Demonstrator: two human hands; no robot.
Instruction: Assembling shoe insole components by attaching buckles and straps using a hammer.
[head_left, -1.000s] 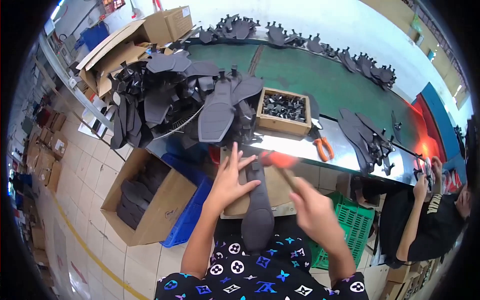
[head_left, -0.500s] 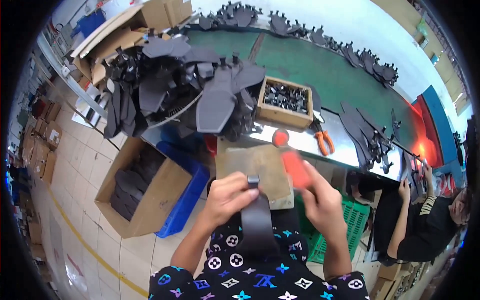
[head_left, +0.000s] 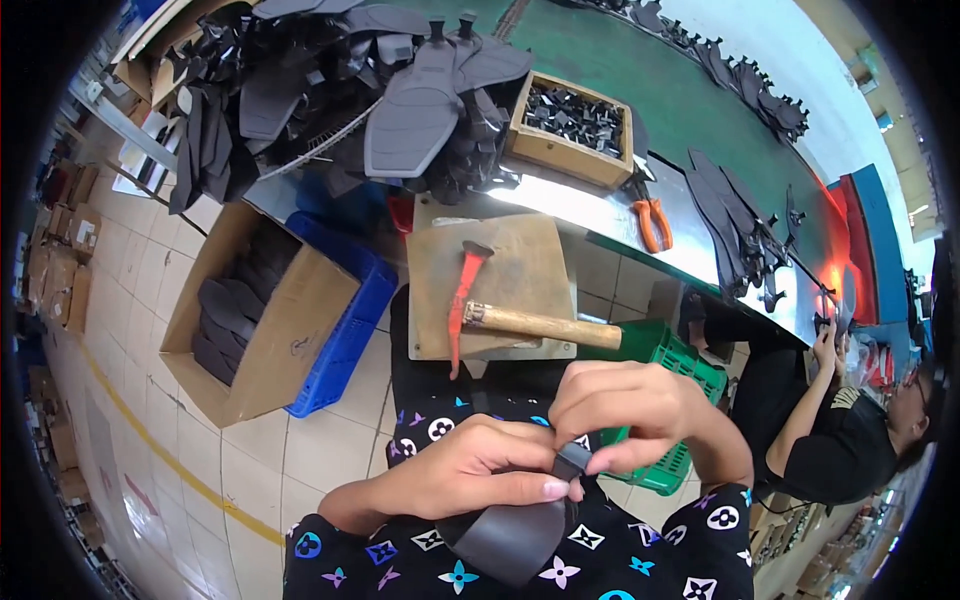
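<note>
A dark shoe sole (head_left: 512, 545) is held above the lap by the left hand (head_left: 480, 468), its fingers curled around the narrow part, while the small dark block (head_left: 573, 458) at the sole's end is pinched between the thumb and bent fingers of the right hand (head_left: 635, 412). The red-headed hammer (head_left: 512, 320) is laid across a tan board (head_left: 525, 265), beyond which a wooden box (head_left: 565, 168) filled with small dark pieces and orange-handled pliers (head_left: 652, 225) are set on the workbench (head_left: 600, 50).
</note>
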